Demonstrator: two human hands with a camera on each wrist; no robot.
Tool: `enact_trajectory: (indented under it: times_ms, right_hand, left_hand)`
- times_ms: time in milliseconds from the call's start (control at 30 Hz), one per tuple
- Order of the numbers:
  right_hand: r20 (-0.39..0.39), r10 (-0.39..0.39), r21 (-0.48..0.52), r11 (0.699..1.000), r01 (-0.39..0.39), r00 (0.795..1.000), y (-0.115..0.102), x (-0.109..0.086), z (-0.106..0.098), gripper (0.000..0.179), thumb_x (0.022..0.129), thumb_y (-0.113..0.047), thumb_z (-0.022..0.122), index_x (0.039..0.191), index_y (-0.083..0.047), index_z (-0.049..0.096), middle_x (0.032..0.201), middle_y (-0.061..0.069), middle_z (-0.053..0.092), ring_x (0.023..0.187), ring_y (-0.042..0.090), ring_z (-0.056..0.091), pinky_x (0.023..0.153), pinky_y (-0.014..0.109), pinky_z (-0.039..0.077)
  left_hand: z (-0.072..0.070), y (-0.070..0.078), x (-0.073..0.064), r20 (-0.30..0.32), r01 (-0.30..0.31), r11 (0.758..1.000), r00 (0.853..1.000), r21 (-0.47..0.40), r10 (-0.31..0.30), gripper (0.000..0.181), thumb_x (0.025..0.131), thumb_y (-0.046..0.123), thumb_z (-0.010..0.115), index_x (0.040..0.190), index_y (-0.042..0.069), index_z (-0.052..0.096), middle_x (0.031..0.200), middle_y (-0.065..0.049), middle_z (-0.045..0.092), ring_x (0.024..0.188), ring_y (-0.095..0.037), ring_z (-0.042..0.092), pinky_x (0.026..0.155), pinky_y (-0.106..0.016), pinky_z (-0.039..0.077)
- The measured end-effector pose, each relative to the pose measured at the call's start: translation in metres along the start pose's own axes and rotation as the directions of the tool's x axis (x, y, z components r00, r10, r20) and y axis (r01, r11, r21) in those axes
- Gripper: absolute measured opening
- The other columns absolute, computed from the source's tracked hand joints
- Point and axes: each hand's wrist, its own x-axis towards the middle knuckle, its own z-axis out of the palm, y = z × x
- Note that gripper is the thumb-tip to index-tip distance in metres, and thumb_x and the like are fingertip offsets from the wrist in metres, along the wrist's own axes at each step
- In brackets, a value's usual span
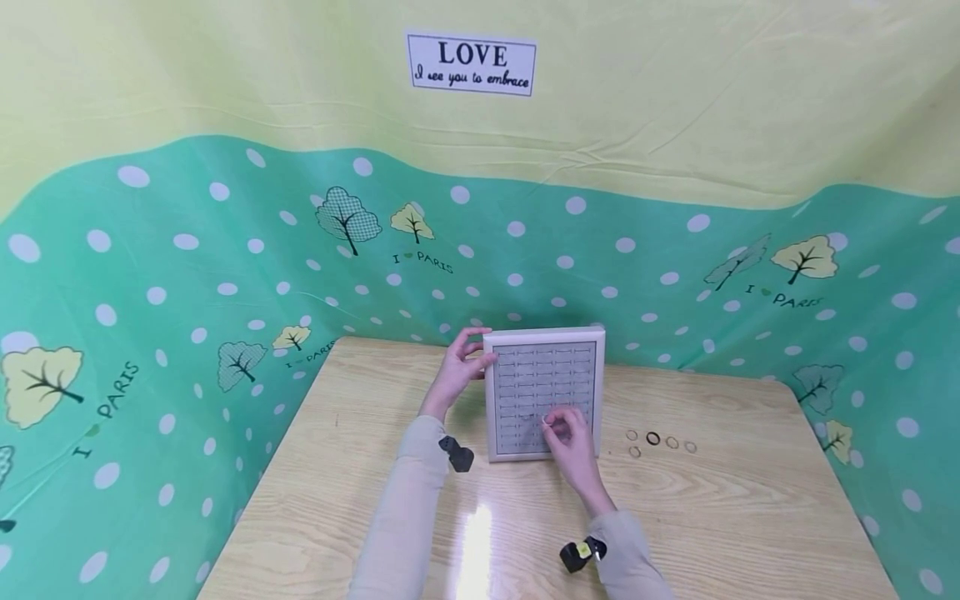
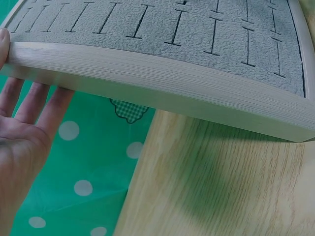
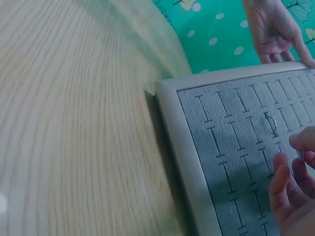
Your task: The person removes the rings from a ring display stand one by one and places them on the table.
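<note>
A ring display tray (image 1: 491,408) with a pale frame and a grey slotted pad stands propped up on the table. At its upper left edge, my left hand (image 1: 455,373) grips the frame, the thumb at the front and the fingers on the side, as the left wrist view shows. My right hand (image 1: 572,446) is in front of the lower part of the pad. Between its thumb and fingertips it pinches a small silver ring (image 3: 300,155), partly hidden by the fingers. Another silver ring (image 3: 274,125) sits in a slot of the pad near that hand.
Right of the tray, several loose rings lie on the wooden table (image 1: 750,500), among them a black ring (image 1: 648,438). A green and yellow cloth (image 1: 637,283) with printed trees hangs right behind the table and along its sides.
</note>
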Motion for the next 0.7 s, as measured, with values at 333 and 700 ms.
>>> enact_trajectory:
  times_ms: [333, 700]
  right_hand:
    - [0.012, 0.036, -0.033, 0.999, -0.036, 0.999, 0.013, -0.011, -0.016, 0.010, 0.086, 0.003, 0.067, 0.092, -0.002, 0.061, 0.101, 0.010, 0.054, 0.084, 0.021, 0.056, 0.070, 0.024, 0.052]
    - [0.002, 0.110, -0.065, 0.992, -0.109, 0.994, 0.034, -0.026, -0.036, 0.013, 0.084, 0.005, 0.067, 0.093, -0.002, 0.061, 0.102, 0.010, 0.054, 0.085, 0.021, 0.056, 0.071, 0.025, 0.054]
  left_hand:
    - [-0.001, 0.000, 0.000, -0.003, 0.007, 1.000, 1.000, 0.011, -0.007, 0.046, 0.089, 0.002, 0.067, 0.131, 0.011, 0.051, 0.115, -0.020, 0.062, 0.089, -0.028, 0.067, 0.076, -0.046, 0.057]
    - [-0.001, 0.001, -0.001, 0.001, 0.010, 1.000, 1.000, 0.013, -0.010, 0.046, 0.090, 0.004, 0.067, 0.132, 0.012, 0.050, 0.115, -0.020, 0.063, 0.090, -0.028, 0.067, 0.078, -0.046, 0.057]
